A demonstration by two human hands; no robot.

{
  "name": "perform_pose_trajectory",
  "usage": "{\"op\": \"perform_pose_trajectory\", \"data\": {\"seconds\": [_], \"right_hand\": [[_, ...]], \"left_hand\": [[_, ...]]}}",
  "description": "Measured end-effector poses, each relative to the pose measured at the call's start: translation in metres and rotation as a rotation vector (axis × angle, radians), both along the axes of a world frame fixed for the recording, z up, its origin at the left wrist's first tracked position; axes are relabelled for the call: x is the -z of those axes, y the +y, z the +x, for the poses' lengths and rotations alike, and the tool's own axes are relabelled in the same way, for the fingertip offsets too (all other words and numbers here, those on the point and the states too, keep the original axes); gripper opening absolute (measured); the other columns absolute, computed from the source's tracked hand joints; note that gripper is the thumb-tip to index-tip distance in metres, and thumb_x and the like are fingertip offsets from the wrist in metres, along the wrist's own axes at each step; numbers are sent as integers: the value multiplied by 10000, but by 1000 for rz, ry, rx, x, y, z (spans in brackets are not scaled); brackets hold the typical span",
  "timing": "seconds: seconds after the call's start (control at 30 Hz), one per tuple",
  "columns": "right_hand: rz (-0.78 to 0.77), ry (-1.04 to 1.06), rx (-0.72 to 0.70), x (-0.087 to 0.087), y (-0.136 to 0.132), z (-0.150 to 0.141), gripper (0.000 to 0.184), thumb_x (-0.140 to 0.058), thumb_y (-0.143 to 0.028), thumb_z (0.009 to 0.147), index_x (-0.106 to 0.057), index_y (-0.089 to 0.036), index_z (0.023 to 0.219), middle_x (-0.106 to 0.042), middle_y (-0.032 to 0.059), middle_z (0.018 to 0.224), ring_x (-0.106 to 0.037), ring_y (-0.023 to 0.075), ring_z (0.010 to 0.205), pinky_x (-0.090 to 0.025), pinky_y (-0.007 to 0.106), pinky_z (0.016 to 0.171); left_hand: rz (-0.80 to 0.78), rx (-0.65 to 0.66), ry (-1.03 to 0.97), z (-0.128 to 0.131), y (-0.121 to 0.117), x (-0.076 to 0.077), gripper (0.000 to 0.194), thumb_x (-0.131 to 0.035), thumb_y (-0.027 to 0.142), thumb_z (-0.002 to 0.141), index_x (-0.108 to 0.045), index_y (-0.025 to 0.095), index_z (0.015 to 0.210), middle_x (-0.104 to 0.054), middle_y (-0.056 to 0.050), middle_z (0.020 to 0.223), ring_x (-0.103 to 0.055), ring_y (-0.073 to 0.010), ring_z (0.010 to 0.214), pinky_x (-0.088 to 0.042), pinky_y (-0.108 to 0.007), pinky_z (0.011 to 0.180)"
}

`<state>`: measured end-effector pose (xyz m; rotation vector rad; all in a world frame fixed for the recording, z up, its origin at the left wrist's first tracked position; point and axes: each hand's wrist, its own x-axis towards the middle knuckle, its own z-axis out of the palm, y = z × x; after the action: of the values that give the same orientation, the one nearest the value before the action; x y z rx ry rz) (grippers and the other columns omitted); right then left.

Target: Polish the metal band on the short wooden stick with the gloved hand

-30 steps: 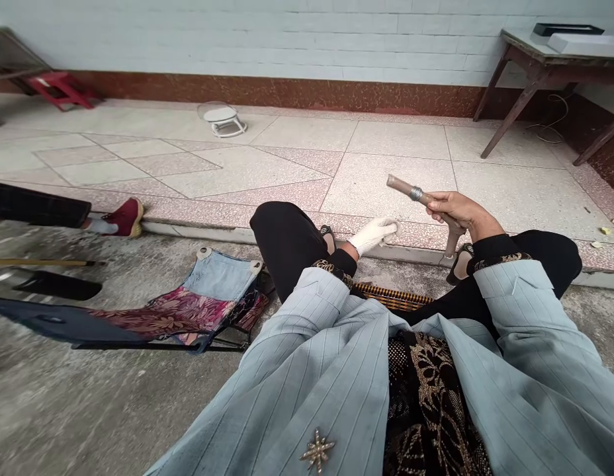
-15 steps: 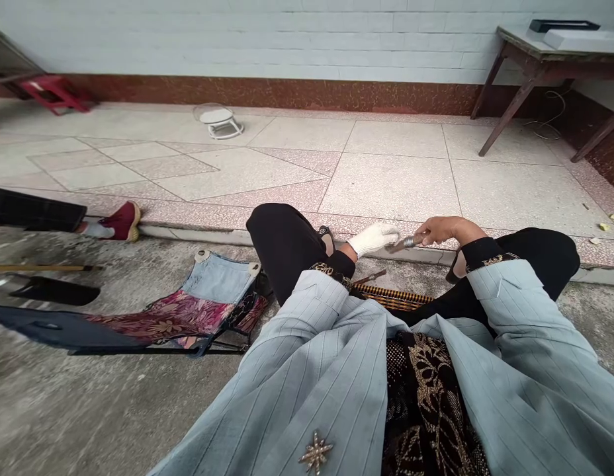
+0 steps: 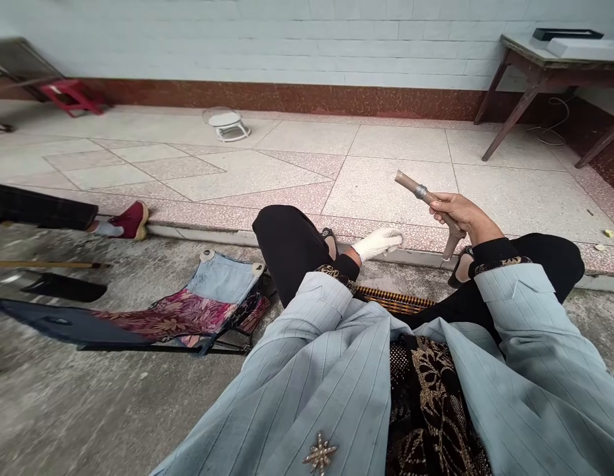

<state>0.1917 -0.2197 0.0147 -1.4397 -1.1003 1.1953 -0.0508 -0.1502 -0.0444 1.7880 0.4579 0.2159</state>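
My right hand [image 3: 456, 213], bare, is wrapped round a crooked brown wooden stick [image 3: 411, 182] with a silvery wire-like band near its upper end. The stick tilts up to the left above the tiled step, and its lower end bends down below my palm. My left hand [image 3: 379, 242], in a white knitted glove, is low at the step's edge with its fingers curled in. What the glove holds, if anything, is hidden. Between my knees shows a black-and-yellow woven seat edge [image 3: 396, 299].
A low folding chair [image 3: 188, 314] with patterned cloth stands at my left. Beyond it lie a dark scoop-like thing [image 3: 63, 285] and another person's red shoe [image 3: 131, 221]. On the tiled floor are a small white stool [image 3: 227, 124], a red stool [image 3: 71, 98] and a wooden table [image 3: 530, 69].
My right hand has lifted and turned the stick, raising its banded end up and away from my gloved left hand. The left hand stays low, its fingers more curled.
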Motion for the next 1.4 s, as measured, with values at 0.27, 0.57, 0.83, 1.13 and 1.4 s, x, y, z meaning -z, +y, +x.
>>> {"op": "perform_pose_trajectory", "data": {"seconds": [0.27, 0.57, 0.83, 1.13, 1.4], "right_hand": [[-200, -726, 15, 24, 12, -1, 443, -642, -266, 814, -658, -195, 1251, -659, 56, 847, -544, 135, 628, -425, 269, 583], [-338, -1106, -284, 27, 10, -15, 406, -682, -278, 769, -721, -229, 1170, -704, 86, 987, -617, 234, 881, -415, 304, 711], [-136, -363, -776, 7, -7, -12, 528, -746, -342, 721, -683, -196, 1224, -654, 2, 797, -506, 110, 664, -414, 251, 629], [-49, -90, -98, 16, 5, 5, 439, -702, -204, 770, -667, -181, 1207, -560, -8, 669, -461, 89, 538, -379, 221, 480], [-157, -369, -49, 18, 8, 0, 430, -645, -156, 812, -655, -161, 1242, -566, 4, 638, -452, 92, 508, -387, 226, 478]], "left_hand": [[139, 84, -53, -3, 5, 8, 332, -467, 414, 885, -626, 124, 855, -466, 29, 635, -409, -77, 552, -333, -208, 540], [318, -3, -6, -5, 16, 13, 313, -459, 393, 879, -643, 140, 870, -582, 2, 731, -500, -109, 641, -385, -228, 630], [127, -102, -24, -5, 20, 19, 294, -514, 400, 856, -615, 125, 885, -535, 2, 690, -488, -97, 613, -419, -210, 584], [-74, -1, -80, -3, 15, 24, 304, -520, 459, 866, -568, 159, 873, -355, 66, 549, -335, -62, 471, -329, -162, 437], [19, 36, -45, -1, 13, 26, 316, -477, 442, 882, -589, 147, 884, -408, 44, 595, -365, -74, 496, -322, -187, 449]]}}
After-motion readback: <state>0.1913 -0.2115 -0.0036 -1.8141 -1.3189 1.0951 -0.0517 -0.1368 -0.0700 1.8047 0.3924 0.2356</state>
